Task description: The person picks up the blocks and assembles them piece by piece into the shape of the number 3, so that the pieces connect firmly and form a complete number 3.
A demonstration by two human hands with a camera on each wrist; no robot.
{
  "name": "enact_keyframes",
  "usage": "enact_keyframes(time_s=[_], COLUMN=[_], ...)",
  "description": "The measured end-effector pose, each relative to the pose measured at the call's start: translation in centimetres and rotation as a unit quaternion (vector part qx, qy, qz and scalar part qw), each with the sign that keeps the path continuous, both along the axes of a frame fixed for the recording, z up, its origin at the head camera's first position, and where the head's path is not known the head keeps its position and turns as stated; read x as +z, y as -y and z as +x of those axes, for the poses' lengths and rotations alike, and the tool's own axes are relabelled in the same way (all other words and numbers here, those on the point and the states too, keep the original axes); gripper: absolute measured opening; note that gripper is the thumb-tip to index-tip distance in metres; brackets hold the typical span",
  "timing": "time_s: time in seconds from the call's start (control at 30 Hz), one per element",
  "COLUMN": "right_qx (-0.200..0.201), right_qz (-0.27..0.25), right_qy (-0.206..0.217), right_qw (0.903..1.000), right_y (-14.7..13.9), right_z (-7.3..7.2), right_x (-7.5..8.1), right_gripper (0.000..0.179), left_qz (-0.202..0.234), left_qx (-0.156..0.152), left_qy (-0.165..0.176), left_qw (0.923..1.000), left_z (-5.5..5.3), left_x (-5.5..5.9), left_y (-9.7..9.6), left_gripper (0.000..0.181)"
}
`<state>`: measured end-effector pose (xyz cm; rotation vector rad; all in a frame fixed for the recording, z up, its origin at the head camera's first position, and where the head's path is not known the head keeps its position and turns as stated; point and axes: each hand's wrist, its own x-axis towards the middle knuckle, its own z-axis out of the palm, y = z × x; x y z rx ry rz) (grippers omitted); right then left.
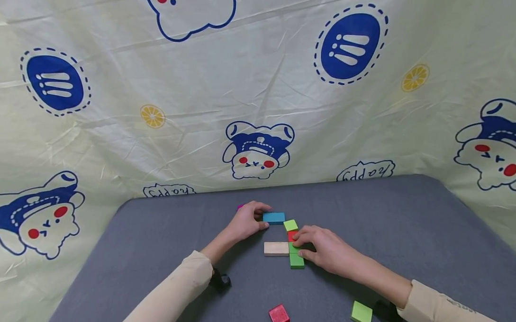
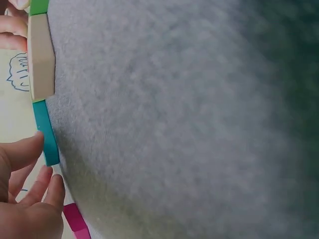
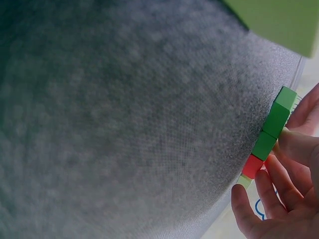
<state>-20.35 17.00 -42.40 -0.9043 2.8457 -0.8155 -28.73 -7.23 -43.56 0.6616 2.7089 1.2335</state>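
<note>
In the head view my left hand [image 1: 248,221] is at the left end of a blue block [image 1: 274,218]. It pinches that end, thumb at the front corner and fingertips at the back edge. My right hand [image 1: 325,248] lies along the right side of a short row of blocks. Its fingertips touch the red block [image 1: 291,236], while the thumb rests against a green block [image 3: 264,145]. Another green block [image 1: 296,261] ends the row at the front, and a light green block [image 1: 291,225] sits between red and blue. A plain wooden block [image 1: 276,249] extends left from the row.
A loose red block [image 1: 279,316] and a light green block [image 1: 361,314] lie nearer on the grey tabletop [image 1: 173,253]. A magenta block [image 2: 76,219] is beyond the left hand. Behind the table hangs a printed curtain [image 1: 192,83].
</note>
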Motion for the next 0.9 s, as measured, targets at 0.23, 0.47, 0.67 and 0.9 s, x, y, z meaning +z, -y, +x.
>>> enact_keyframes(time_s=[0.23,0.47,0.67,0.9], right_qx=[0.0,0.0,-0.001,-0.002], right_qz=[-0.005,-0.002,-0.003,0.0], right_qy=[-0.001,-0.003,-0.005,-0.002], right_qw=[1.0,1.0,1.0,1.0], right_y=[0.0,0.0,0.0,0.0], right_z=[0.1,0.1,0.1,0.1], right_x=[0.1,-0.1,-0.1,-0.1], right_gripper=[0.019,0.02,0.02,0.02], left_qz=[0.031,0.066,0.054,0.006], left_qx=[0.041,0.108,0.142,0.13], left_qy=[-0.028,-0.047,-0.059,-0.03], left_qw=[0.9983,0.9909,0.9865,0.991], left_z=[0.1,-0.6,-1.3,-1.5], left_x=[0.7,0.3,-0.2,-0.6], left_y=[1.4,3.3,4.5,4.7], left_gripper=[0.032,0.029,0.03,0.044])
